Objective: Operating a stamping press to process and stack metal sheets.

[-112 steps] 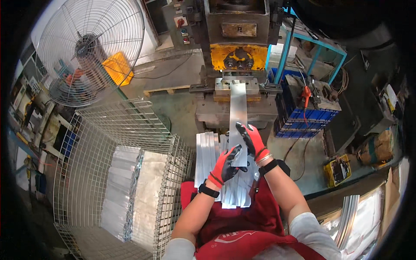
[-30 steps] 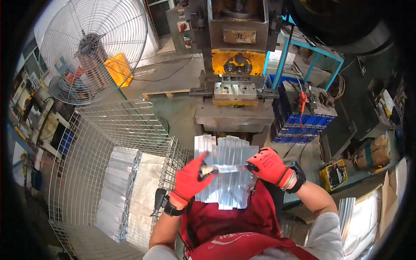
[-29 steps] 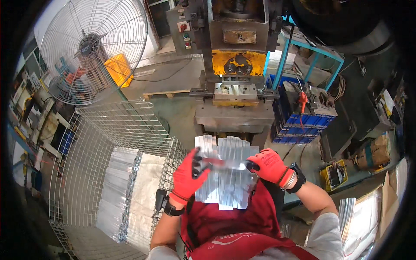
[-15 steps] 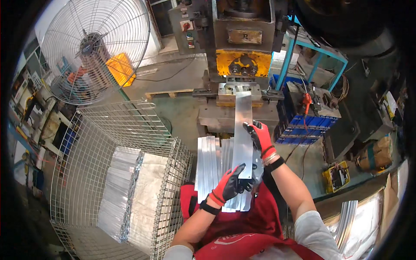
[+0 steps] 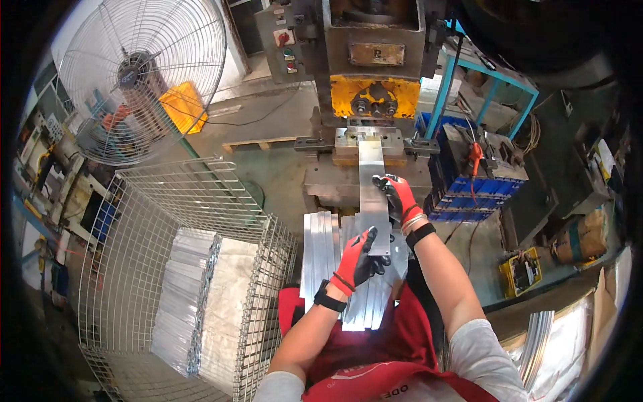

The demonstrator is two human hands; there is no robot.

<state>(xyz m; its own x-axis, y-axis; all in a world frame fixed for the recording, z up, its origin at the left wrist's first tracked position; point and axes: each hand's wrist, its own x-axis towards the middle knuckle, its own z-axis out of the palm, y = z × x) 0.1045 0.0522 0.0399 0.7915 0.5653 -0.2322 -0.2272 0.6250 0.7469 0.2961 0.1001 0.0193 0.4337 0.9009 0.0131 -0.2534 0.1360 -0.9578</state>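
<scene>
A long, flat strip of shiny sheet metal (image 5: 373, 194) lies lengthwise between my hands, its far end in the die (image 5: 348, 142) of a press (image 5: 377, 94). My left hand (image 5: 360, 260), in a red and black glove, grips the strip's near end, thumb on top and fingers beneath. Farther up, on the right edge, my right hand (image 5: 400, 197) pinches the same strip, also gloved in red and black. Beneath it, in front of my red apron (image 5: 395, 342), several similar metal strips (image 5: 321, 251) are stacked, partly covered by my left hand and the held strip.
On the left stands a wire mesh cage (image 5: 268, 281) holding stacked metal strips (image 5: 181, 295); a large fan (image 5: 137, 70) is behind it. Blue crates (image 5: 469, 191) with tools stand right of the press. A yellow basket (image 5: 520, 273) sits at the far right.
Both hands have moved the strip forward, away from me, and its far end has gone from lying over the die's front to reaching into it. The view has shifted slightly.
</scene>
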